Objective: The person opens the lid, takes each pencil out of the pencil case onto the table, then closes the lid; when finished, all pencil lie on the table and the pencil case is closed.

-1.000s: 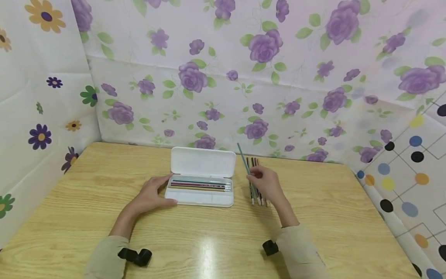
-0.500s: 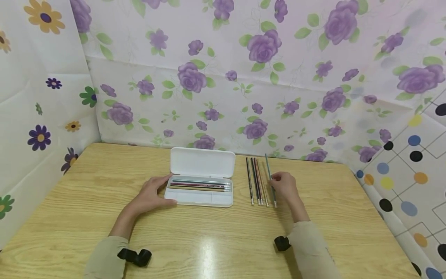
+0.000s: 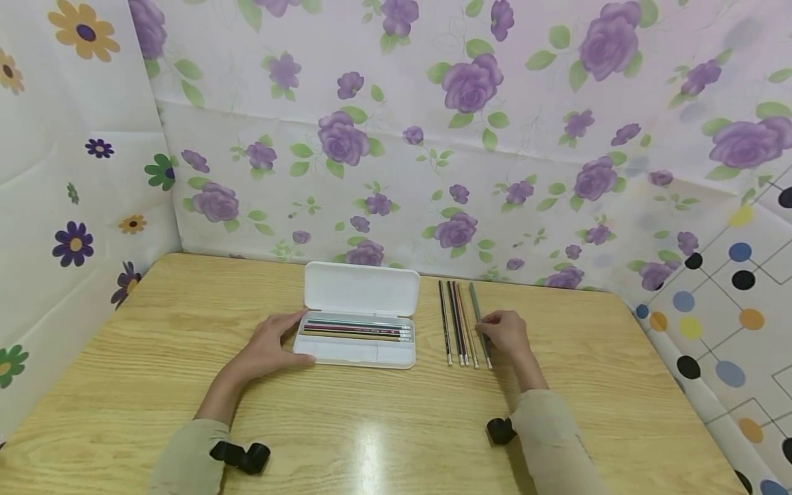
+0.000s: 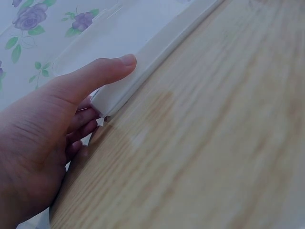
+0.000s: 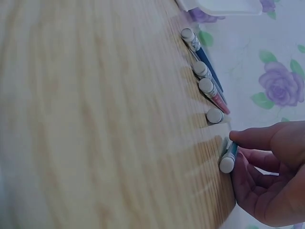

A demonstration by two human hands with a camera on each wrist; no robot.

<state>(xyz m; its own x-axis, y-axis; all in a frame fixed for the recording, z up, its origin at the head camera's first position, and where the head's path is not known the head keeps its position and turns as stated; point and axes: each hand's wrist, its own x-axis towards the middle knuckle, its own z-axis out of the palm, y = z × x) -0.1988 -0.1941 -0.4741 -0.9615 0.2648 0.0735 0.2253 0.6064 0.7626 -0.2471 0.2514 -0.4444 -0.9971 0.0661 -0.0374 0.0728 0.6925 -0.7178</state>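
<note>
Head view: set above the surface on the person's side, facing forward and down, widest in range. It takes in the left grip, the right grip, both wrist cameras and the floral sheet behind. Left wrist view: close range, facing along the front edge of the white pencil case, frame tilted so that edge runs diagonally. Right wrist view: close and low, facing the pencils' eraser ends, rolled so the sheet lies at right. The wrist views share the case; at right only part shows, along the top border.
</note>
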